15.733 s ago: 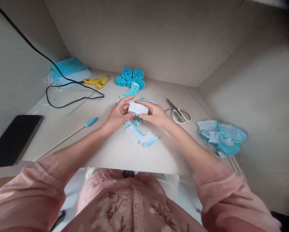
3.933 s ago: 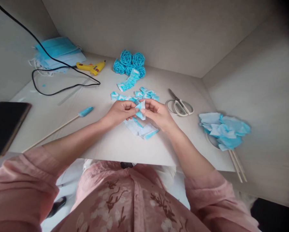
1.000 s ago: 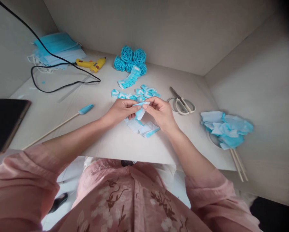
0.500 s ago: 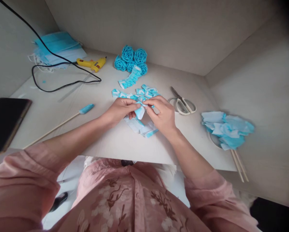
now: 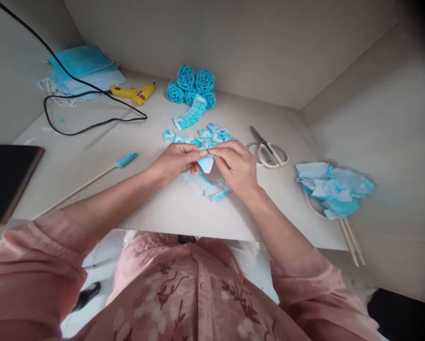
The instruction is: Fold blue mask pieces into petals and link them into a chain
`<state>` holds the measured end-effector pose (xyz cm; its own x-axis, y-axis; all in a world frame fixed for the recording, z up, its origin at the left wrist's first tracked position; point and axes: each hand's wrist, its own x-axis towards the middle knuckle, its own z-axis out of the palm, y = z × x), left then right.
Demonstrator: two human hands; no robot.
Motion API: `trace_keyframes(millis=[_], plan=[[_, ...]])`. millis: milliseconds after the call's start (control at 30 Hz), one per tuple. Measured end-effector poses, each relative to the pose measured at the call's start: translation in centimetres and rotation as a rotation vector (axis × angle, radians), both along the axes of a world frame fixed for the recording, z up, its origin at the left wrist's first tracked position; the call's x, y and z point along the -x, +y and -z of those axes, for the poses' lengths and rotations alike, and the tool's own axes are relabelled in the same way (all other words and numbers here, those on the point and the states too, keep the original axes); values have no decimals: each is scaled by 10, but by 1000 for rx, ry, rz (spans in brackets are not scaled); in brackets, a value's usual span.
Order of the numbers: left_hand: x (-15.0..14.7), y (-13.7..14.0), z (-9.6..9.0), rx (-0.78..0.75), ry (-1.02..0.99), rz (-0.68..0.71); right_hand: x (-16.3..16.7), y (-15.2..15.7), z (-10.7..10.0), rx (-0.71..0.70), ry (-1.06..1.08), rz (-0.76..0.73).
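Between my hands is a folded blue and white fabric strip (image 5: 206,164), its loose end hanging toward me. My left hand (image 5: 179,161) pinches it between thumb and fingers from the left. The fingertips of my right hand (image 5: 236,166) are closed on its upper edge from the right. Below them on the table lies an unfolded piece of the strip (image 5: 207,187); whether it joins the held part is hidden. Just beyond my fingers rest pleated blue and white strips (image 5: 216,133), partly covered by my hands. Another pleated strip (image 5: 191,113) leads back to several rolled blue rosettes (image 5: 187,78).
White-handled scissors (image 5: 269,151) lie right of my hands. A bowl of crumpled blue fabric (image 5: 335,187) stands near wooden sticks (image 5: 350,241) at the right edge. Leftward are a blue-tipped stick (image 5: 81,189), a phone (image 5: 10,182), a corded yellow glue gun (image 5: 134,94) and stacked face masks (image 5: 83,68).
Both hands stay nearly in place, still pinching the folded strip, whose hanging end has shifted slightly. The whole view has moved a little; the other things lie as before.
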<state>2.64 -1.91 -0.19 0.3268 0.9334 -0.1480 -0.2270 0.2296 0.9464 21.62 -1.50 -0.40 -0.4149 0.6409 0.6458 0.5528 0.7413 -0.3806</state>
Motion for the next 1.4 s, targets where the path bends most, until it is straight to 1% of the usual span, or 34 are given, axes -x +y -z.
trace_keyframes(millis=[100, 200, 333, 467, 633, 800, 967, 1067, 1133, 1267, 1400], plan=[[1, 1, 1, -4, -13, -20, 0, -1, -1, 19, 12, -16], [1, 3, 0, -14, -39, -53, 0, -1, -3, 9, 23, 0], [1, 4, 0, -15, -75, -82, -1, 1, -3, -6, -42, -6], [1, 2, 0, -20, -92, -77, 2, 2, 1, -13, -73, -52], [0, 0, 0, -48, -59, -63, 4, 4, 4, -13, -56, -63], [1, 1, 5, -120, -13, -105, 4, 3, 4, 47, -17, -51], [2, 4, 9, -125, -15, -144, 5, 2, 4, 79, 31, -68], [4, 5, 7, -117, -51, -157, 3, 3, 3, 90, 6, -87], [4, 6, 5, -100, -73, -161, 1, 4, 2, 70, -7, -83], [3, 4, 1, -71, -97, -142, -1, 6, 2, -29, 6, -52], [1, 2, 1, -51, -94, -108, 1, 6, 2, -44, -17, -59]])
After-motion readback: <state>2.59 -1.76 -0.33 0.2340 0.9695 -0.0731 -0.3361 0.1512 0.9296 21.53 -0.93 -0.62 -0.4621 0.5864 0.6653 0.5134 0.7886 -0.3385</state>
